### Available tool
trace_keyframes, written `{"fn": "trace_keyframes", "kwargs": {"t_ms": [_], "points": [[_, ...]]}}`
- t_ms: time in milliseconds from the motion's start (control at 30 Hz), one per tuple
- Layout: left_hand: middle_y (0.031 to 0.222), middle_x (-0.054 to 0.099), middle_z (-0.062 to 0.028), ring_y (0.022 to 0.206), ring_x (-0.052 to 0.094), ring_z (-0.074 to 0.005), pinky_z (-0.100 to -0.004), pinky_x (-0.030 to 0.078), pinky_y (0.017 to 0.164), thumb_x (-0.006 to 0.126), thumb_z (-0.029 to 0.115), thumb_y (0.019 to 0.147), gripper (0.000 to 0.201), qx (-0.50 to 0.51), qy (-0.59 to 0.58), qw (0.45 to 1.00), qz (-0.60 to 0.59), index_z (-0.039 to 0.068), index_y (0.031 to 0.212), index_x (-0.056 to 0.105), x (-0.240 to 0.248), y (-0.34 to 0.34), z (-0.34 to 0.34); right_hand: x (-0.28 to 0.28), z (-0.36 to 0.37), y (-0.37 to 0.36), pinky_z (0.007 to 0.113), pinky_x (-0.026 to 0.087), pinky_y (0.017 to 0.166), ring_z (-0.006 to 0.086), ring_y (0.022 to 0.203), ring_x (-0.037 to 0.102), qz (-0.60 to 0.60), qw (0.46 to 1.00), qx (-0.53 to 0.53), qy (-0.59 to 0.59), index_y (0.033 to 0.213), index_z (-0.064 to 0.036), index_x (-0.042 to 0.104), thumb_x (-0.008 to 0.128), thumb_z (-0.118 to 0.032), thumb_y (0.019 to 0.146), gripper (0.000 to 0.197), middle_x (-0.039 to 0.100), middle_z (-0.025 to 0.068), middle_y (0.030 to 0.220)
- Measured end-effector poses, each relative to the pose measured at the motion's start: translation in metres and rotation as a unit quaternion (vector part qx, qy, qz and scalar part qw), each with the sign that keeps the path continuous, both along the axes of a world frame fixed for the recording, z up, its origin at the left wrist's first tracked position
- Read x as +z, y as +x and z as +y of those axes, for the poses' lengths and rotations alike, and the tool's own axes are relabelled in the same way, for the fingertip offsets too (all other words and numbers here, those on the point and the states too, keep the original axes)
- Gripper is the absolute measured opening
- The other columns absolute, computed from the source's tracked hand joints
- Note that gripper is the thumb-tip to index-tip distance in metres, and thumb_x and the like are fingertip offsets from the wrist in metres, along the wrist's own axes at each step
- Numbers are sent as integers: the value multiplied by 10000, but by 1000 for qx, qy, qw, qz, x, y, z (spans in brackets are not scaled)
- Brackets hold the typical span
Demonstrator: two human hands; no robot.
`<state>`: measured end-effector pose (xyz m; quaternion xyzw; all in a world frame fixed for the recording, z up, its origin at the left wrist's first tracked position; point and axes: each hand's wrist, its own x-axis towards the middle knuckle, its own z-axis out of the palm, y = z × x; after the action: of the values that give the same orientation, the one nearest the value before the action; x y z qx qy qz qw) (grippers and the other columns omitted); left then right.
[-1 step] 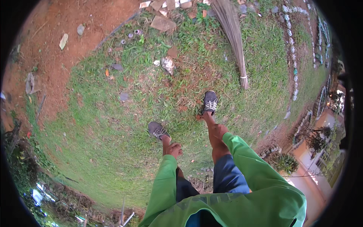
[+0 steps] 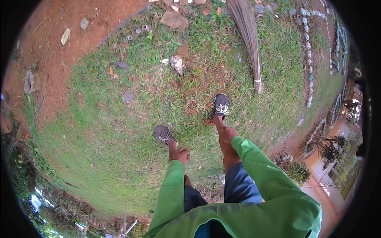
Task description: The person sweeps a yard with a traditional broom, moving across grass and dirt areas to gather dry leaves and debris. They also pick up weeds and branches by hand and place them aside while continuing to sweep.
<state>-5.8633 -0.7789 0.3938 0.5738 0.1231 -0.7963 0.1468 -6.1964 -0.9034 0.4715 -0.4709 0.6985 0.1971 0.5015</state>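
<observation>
My left hand (image 2: 181, 155) hangs in front of my left shin, its fingers curled in a loose fist with nothing visible in them. In front of my right shin is my right hand (image 2: 227, 135); it looks rounded and closed, and I see nothing held. Both green sleeves reach down over dark blue shorts (image 2: 241, 184). Below the hands, my dark left shoe (image 2: 163, 134) and right shoe (image 2: 221, 105), both with pale laces, stand on grass. Ahead and to the right lies a long stick broom (image 2: 247, 39), bound near its narrow end with a white band.
Flat stones (image 2: 174, 20) lie at the far edge, with a whitish rock (image 2: 177, 64) nearer. Reddish bare soil (image 2: 59, 59) spreads at the far left. A row of pale bottle-like pieces (image 2: 308, 55) edges a bed on the right. Potted plants (image 2: 297, 171) stand near a building.
The view has shifted slightly, so the ground and broom sit a little differently in it. Hands and feet keep nearly the same pose.
</observation>
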Motion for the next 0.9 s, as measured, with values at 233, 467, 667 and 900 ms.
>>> {"fn": "trace_keyframes", "kwargs": {"t_ms": [233,467,667,900], "points": [[1135,571,-223,1037,556,-381,-458,435,903,719,199,755,515,-349,-258,767,-472,-24,1184,543,-68,-29,-108,-106,-168,22,422,471,955,404,1126,538,-7,985,-7,-171,1342,-87,445,616,-71,667,697,440,246,1335],[1423,340,-217,1277,366,-424,-512,230,1106,697,266,778,648,-369,-506,643,-441,106,1357,453,-128,-91,-333,-246,-284,-16,448,404,1031,407,1273,384,-159,919,-120,-341,1311,-111,490,672,-193,706,637,394,239,1389],[1447,312,-192,1277,310,-455,-508,292,1086,687,224,757,624,-538,-395,637,-385,103,1332,478,-157,-123,-265,-233,-149,91,455,297,1111,383,1317,333,7,954,169,-247,1273,-159,530,694,-258,748,559,417,161,1391],[1361,398,-144,1213,379,-404,-512,340,1039,709,124,704,536,-473,-572,585,-327,47,1212,556,-143,-116,-128,-213,-3,21,541,305,1076,367,1380,262,-103,964,169,-180,1229,-139,598,636,-85,665,569,312,146,1480]]}}
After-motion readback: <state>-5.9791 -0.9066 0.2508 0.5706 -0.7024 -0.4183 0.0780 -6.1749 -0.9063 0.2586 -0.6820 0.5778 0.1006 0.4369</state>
